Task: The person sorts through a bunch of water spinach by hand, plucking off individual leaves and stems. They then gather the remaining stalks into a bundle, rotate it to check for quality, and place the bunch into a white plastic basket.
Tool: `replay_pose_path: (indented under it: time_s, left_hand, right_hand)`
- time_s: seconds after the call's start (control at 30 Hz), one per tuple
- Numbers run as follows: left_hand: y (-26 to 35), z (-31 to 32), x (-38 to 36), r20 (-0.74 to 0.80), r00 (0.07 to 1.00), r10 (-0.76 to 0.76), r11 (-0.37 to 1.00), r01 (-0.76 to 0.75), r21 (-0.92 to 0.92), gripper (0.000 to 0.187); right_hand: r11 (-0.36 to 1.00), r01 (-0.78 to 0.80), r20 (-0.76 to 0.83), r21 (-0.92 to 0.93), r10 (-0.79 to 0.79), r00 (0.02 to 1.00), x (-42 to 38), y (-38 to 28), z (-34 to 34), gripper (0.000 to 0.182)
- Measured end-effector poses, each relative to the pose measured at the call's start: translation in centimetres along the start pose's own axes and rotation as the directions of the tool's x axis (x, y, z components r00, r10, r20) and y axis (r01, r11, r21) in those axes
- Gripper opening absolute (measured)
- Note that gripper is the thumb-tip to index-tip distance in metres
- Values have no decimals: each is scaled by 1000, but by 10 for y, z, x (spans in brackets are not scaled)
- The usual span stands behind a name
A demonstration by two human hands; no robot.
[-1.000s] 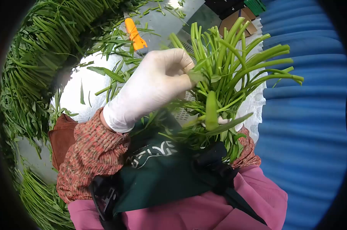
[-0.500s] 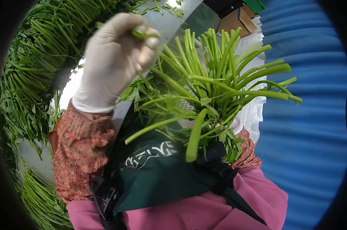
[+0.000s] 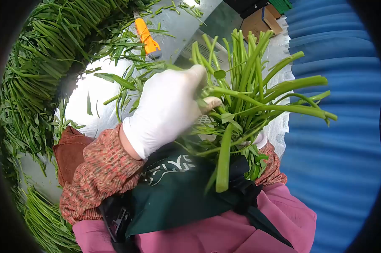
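A bunch of water spinach (image 3: 258,80) stands up in front of my dark green apron, its thick cut stems fanning out. My right hand (image 3: 261,140) is wrapped round the lower, leafy part of the bunch; only a bit of its white glove shows behind the leaves. My left hand (image 3: 167,103), also in a white glove, reaches into the left side of the bunch. Its thumb and fingers pinch a stem there, and the fingertips are partly hidden.
Long heaps of water spinach line the left side of the metal table (image 3: 173,31). An orange-handled cutter (image 3: 146,38) lies among loose trimmings. A white plastic basket (image 3: 207,50), a cardboard box (image 3: 258,21) and blue sheeting (image 3: 338,126) are beyond the bunch.
My left hand has come down and right from above the table to the bunch. The orange cutter it covered now shows. My right hand stays put; the stems have shifted slightly.
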State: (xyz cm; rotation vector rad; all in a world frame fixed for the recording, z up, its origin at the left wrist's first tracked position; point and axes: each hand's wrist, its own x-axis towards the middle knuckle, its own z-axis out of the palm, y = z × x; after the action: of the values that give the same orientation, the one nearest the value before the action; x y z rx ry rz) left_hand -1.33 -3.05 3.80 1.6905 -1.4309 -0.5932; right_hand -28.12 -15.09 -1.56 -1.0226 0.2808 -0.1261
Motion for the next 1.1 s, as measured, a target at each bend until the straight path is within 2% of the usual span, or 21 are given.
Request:
replay_pose_path:
  time_s: [0.07,0.17,0.2,0.27,0.37,0.43,0.47,0.57,0.67,0.77,0.8,0.83,0.87,0.9,0.93,0.97,1.0,1.03,1.1]
  left_hand:
    - [-7,5,-3,-20,1000,-5,987,2,-159,37]
    - [-8,6,-1,-114,991,70,996,-75,-40,36]
    - [-6,0,-2,89,995,-43,979,59,-193,37]
    - [-4,3,2,207,965,-162,901,230,-367,34]
    - [-6,2,5,311,931,-192,805,331,-492,25]
    - [-4,-5,4,400,902,-162,694,393,-604,21]
    - [-6,-4,2,421,895,-149,632,413,-655,21]
    - [-7,-9,1,451,877,-168,658,440,-611,23]
    - [-12,-7,-2,410,897,-163,674,405,-618,22]
    - [-11,-16,0,484,863,-142,470,489,-735,20]
    - [-11,-22,-1,496,856,-148,265,517,-814,16]
    - [-28,-22,2,459,888,-7,69,458,-886,15]
    - [-38,-24,3,376,926,43,-58,378,-924,17]
    - [-42,-26,4,284,955,82,-188,295,-937,19]
    - [-34,-35,6,231,971,-65,-228,211,-950,22]
    - [-25,-45,9,180,961,-212,-257,123,-959,25]
    - [-35,-55,12,110,983,-144,-267,68,-961,26]
    - [-38,-58,13,-16,994,-104,-210,-37,-977,27]
    - [-31,-60,13,-64,987,-148,176,-38,-984,26]
  right_hand:
    - [999,-6,-13,-38,6,1000,-3,1,-2,87]
    - [995,-17,-17,-98,15,1000,-5,-1,-3,85]
    - [994,-18,-17,-110,17,1000,-5,-1,-4,85]
    - [990,-24,-17,-137,21,1000,-6,-2,-5,84]
    - [986,-35,-17,-162,33,999,-9,-2,-5,82]
    - [984,-44,-18,-175,41,999,-9,-1,-7,81]
    - [983,-48,-19,-179,45,999,-9,-1,-7,80]
    - [979,-53,-32,-195,48,998,-11,1,-8,79]
    - [972,-68,-36,-227,62,997,-12,-1,-8,75]
    - [994,-36,33,-101,39,999,-8,0,-8,75]
    - [1000,12,54,-5,-12,998,-8,11,-14,75]
    - [960,86,95,-267,-63,994,-9,11,-22,75]
    - [833,169,135,-526,-114,984,-10,11,-30,75]
    - [651,240,175,-720,-164,971,-11,11,-38,76]
    - [607,254,180,-753,-181,967,-13,10,-36,76]
    - [630,250,175,-735,-180,968,-13,9,-35,76]
    - [690,223,153,-688,-163,975,-12,8,-32,75]
    - [797,159,105,-583,-120,987,-14,6,-25,75]
    - [907,78,53,-413,-62,997,-13,3,-15,75]
